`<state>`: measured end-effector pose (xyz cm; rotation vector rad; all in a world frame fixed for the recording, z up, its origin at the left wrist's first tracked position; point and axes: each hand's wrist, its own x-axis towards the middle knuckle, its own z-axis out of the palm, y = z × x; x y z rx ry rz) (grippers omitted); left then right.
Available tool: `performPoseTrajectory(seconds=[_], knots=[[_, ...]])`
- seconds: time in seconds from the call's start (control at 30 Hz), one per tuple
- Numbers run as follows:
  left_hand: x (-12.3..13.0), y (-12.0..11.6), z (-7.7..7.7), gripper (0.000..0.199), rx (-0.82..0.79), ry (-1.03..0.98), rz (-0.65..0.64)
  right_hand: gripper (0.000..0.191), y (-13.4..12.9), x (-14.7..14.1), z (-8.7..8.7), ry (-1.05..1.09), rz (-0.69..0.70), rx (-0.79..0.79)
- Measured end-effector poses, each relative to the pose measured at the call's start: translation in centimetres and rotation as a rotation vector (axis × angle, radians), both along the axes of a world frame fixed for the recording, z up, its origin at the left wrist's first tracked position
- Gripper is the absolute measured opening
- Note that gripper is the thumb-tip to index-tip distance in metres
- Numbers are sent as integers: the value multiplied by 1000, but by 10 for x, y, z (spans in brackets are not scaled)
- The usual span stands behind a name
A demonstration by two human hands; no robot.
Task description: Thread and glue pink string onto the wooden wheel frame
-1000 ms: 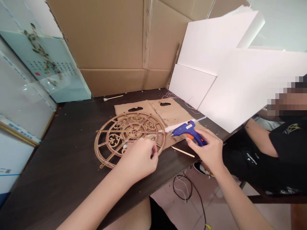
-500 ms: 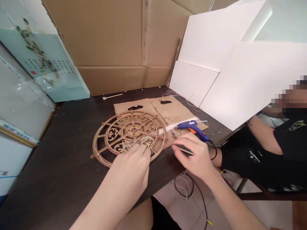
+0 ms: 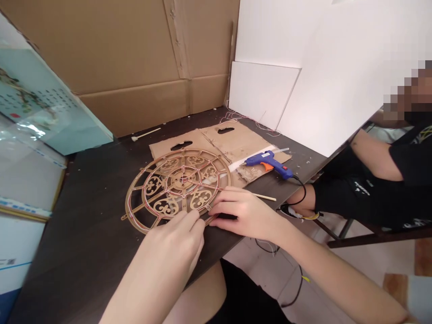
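A round openwork wooden frame [image 3: 168,205], with scroll patterns, rings, spokes and red-and-white wire along its rings, lies partly on cardboard and partly on the dark table. My left hand [image 3: 177,240] is closed at its front rim, the fingertips hidden behind the knuckles. At the front right of the frame, my right hand [image 3: 245,213] pinches the rim between thumb and fingers. A thin wooden stick [image 3: 266,197] pokes out beyond the back of my right hand, one end hidden. Behind that hand a blue glue gun [image 3: 266,163] rests on the cardboard.
Flat cardboard [image 3: 216,139] with two handle holes lies under the frame's back. A swab-like stick [image 3: 146,134] is near the upright cardboard wall [image 3: 135,49]. White boards [image 3: 263,92] stand at the right, thin wires [image 3: 259,126] at their foot. Another person [image 3: 381,157] sits at the right.
My right hand has moved left from beside the glue gun onto the frame's rim. My left hand stays closed at the front rim. The view has shifted.
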<state>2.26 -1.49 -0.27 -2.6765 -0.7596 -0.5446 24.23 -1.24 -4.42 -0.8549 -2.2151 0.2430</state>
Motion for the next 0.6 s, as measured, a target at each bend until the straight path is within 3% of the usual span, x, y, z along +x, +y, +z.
performPoseTrajectory(seconds=[0.27,0.4,0.6], knots=[[-10,-3,-13,26,-221,-48,63,13,0,4,-1,-2,9,-21],[-11,-8,-19,25,-181,-128,125,12,0,3,0,3,5,-13],[-10,-16,-16,23,-192,-140,138,12,-1,3,0,-6,6,-11]])
